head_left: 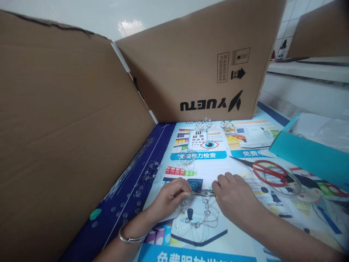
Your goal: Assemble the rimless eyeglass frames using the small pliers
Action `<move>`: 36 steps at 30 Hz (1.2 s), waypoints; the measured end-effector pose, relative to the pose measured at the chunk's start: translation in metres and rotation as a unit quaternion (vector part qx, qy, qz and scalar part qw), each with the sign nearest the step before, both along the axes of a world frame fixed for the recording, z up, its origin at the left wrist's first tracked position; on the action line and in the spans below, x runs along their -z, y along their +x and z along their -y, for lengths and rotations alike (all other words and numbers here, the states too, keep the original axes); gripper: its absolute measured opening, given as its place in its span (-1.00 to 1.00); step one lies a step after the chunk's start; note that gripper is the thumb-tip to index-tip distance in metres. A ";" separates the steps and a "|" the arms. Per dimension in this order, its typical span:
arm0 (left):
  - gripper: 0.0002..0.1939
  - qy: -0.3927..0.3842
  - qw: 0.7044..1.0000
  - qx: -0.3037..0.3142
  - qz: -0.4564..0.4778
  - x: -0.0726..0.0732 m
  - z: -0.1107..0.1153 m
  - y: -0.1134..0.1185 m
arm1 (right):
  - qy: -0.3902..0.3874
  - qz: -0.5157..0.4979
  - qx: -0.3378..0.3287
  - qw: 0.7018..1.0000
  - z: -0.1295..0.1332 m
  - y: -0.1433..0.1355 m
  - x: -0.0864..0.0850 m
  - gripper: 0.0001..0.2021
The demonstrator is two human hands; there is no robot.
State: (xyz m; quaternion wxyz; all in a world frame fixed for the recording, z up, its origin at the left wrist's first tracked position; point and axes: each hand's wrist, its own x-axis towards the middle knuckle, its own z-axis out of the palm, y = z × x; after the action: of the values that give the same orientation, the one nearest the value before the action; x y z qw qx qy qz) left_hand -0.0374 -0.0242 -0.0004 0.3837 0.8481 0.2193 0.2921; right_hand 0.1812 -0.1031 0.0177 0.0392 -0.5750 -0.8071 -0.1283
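Observation:
A ring of clear beads on thin looped wire (196,225) hangs below and between my hands, over the printed mat. My left hand (172,196), with a silver bangle on its wrist, pinches the wire near the ring's upper left. My right hand (234,193) is closed round the pliers (204,193), whose metal jaws point left and reach close to my left fingertips. The pliers' handles are mostly hidden by my right hand.
Red-handled scissors (269,173) lie right of my hands, beside a teal box (308,153). Beaded wire pieces (187,156) lie beyond. Loose beads (125,215) and straight wires (124,174) are at left. Cardboard walls (196,65) stand left and behind.

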 end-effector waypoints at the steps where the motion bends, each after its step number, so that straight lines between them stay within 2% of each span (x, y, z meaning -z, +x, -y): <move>1: -0.89 0.004 1.000 0.001 -0.002 0.000 0.000 0.000 | 0.004 0.003 0.000 1.000 0.000 0.000 0.001 -0.89; 16: -0.89 0.024 1.000 0.000 -0.009 0.002 0.002 0.003 | 0.049 0.026 -0.020 0.998 -0.001 -0.001 0.001 -0.86; 36: -0.88 0.048 0.998 -0.003 -0.032 0.007 0.002 0.002 | 0.021 0.014 -0.019 0.999 -0.003 0.000 0.008 -0.90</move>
State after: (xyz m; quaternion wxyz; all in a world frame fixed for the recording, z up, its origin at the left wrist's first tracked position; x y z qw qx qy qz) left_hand -0.0350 -0.0260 -0.0077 0.3348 0.8735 0.2199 0.2765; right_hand 0.1811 -0.1001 0.0096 0.0430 -0.5565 -0.8156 -0.1524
